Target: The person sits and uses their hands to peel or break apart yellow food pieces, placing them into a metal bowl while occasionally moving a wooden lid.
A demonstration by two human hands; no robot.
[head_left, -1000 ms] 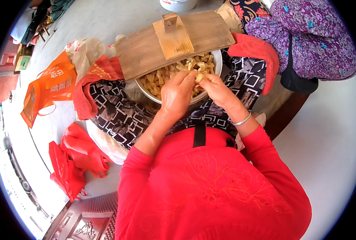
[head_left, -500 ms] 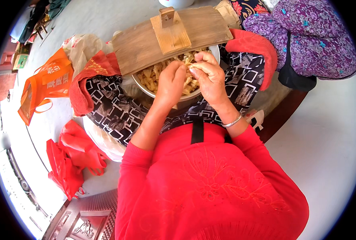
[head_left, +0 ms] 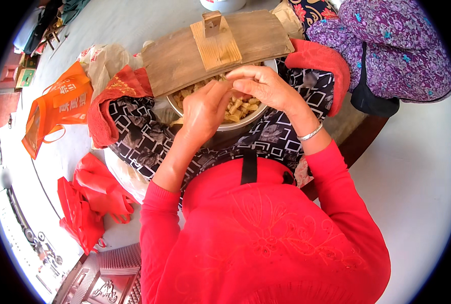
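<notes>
A round metal basin (head_left: 245, 123) sits at my lap, filled with small pale-yellow knobbly pieces (head_left: 239, 108) of food whose kind I cannot make out. Above the pieces, my left hand (head_left: 203, 107) is closed, back up, its fingertips bent inward beneath it. Meeting it from the other side is my right hand (head_left: 266, 88), thumb and fingers drawn together at the left fingertips. Whatever lies between them is hidden by the fingers. A wide wooden board (head_left: 172, 61) lies across the far part of the basin, with a lighter wooden piece (head_left: 215, 48) and an upright block standing on it.
Red towels (head_left: 332, 61) drape both knees over patterned dark cloth (head_left: 139, 134). Orange (head_left: 58, 109) and red bags (head_left: 96, 187) lie at the left. A person in purple floral clothing (head_left: 387, 45) is at the upper right. A white bucket (head_left: 223, 4) stands at the far edge.
Both hands have shifted: the left moved slightly left and nearer me, and the right forearm swung out to the right. The right hand has turned more sideways, fingers pointing left.
</notes>
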